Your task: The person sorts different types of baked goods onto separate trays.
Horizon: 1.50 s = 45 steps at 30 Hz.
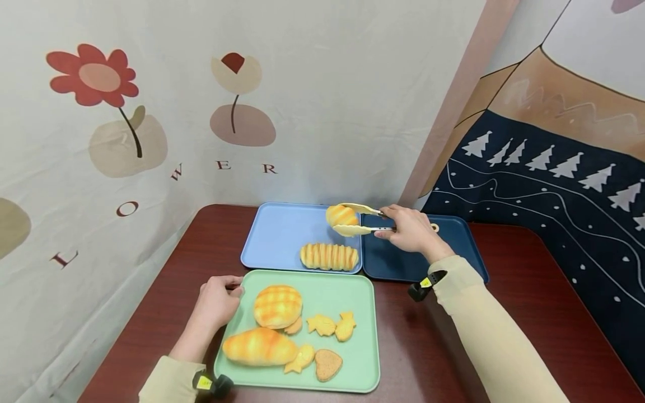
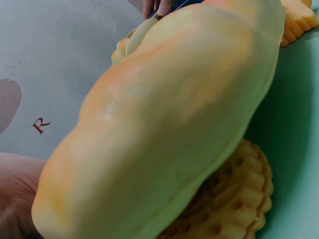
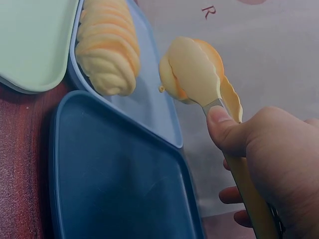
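My right hand (image 1: 410,228) grips a pair of cream-coloured tongs (image 3: 197,67), thumb along one arm. Between the tong heads is a small golden bread roll (image 1: 340,215), held above the light blue tray (image 1: 282,229). On that tray, a long ridged bread (image 1: 330,256) lies near the front edge. At the upper left corner of the green tray (image 1: 353,291), my left hand (image 1: 218,302) holds the rim. The green tray bears a round bun (image 1: 277,306), a long smooth bread (image 2: 164,114) and several cookies, including a heart-shaped cookie (image 1: 328,365).
A dark blue tray (image 1: 398,257) stands beside the light blue one, under my right hand. All three trays sit close together on a reddish-brown table (image 1: 186,257). A white printed cloth (image 1: 322,101) hangs right behind, with a dark patterned cloth (image 1: 554,224) at the right.
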Each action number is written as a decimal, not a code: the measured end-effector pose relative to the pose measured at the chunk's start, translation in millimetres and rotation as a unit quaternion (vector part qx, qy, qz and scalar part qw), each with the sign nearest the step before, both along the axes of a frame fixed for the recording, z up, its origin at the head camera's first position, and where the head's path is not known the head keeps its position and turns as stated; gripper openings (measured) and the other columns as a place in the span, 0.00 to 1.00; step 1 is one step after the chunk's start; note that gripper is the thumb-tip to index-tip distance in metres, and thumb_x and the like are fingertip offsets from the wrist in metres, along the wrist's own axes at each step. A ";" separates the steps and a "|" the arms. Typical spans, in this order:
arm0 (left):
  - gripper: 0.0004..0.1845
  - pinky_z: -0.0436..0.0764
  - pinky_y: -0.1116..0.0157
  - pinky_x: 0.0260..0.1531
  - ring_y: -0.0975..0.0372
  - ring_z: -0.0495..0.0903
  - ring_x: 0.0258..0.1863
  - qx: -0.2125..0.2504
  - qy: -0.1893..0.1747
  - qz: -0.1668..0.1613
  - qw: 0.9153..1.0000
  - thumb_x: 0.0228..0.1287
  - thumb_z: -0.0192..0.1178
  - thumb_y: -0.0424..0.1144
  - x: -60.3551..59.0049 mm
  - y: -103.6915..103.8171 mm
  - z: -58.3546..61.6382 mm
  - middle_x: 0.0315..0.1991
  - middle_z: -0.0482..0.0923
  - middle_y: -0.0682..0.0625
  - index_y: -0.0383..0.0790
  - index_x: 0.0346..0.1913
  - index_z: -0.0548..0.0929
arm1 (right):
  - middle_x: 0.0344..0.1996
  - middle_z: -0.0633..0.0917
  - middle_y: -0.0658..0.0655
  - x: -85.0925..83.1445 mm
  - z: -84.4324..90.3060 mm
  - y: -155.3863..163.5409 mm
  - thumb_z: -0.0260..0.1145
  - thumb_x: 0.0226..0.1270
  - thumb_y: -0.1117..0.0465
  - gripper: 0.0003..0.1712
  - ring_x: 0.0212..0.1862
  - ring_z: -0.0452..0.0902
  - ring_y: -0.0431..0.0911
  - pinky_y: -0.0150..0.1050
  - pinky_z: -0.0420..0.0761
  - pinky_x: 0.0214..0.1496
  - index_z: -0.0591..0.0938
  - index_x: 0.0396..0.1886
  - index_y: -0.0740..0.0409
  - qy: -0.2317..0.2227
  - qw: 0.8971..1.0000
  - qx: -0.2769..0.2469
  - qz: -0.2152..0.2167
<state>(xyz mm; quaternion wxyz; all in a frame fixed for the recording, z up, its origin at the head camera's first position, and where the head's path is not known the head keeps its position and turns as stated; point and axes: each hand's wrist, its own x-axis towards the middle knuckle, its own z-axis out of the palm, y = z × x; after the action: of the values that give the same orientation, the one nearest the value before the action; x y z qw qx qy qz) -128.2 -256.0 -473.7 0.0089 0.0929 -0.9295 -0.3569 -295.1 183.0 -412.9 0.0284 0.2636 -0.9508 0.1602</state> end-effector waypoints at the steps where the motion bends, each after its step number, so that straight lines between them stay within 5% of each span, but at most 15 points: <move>1: 0.16 0.84 0.53 0.41 0.45 0.84 0.48 0.001 -0.001 0.000 1.000 0.73 0.62 0.29 -0.1 -0.3 -0.2 0.48 0.88 0.36 0.27 0.59 0.87 | 0.61 0.84 0.61 -1.4 -1.3 -0.7 0.73 0.72 0.44 0.38 0.42 0.82 0.51 0.52 0.82 0.44 0.78 0.73 0.61 -0.002 1.000 0.000 -0.002; 16: 0.16 0.83 0.57 0.36 0.47 0.85 0.45 0.007 -0.006 0.001 1.000 0.73 0.62 0.29 2.0 0.1 0.9 0.48 0.88 0.37 0.27 0.59 0.87 | 0.65 0.81 0.63 -15.1 -21.0 -8.9 0.72 0.74 0.45 0.39 0.58 0.81 0.61 0.63 0.78 0.58 0.75 0.76 0.61 -0.045 0.999 0.010 -0.026; 45: 0.15 0.83 0.57 0.38 0.47 0.86 0.45 0.010 0.006 0.000 1.000 0.72 0.64 0.29 1.9 0.8 0.8 0.46 0.89 0.38 0.27 0.57 0.88 | 0.73 0.73 0.66 -20.9 -29.8 -11.0 0.72 0.73 0.44 0.45 0.71 0.71 0.64 0.67 0.68 0.70 0.70 0.80 0.62 -0.091 0.994 0.022 -0.048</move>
<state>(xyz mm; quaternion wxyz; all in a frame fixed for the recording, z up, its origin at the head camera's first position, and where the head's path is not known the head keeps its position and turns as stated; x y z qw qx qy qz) -126.3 -255.3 -473.0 0.0131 0.0911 -0.9257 -0.3669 -316.0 172.0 -442.7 -0.0568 0.2021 -0.9644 0.1610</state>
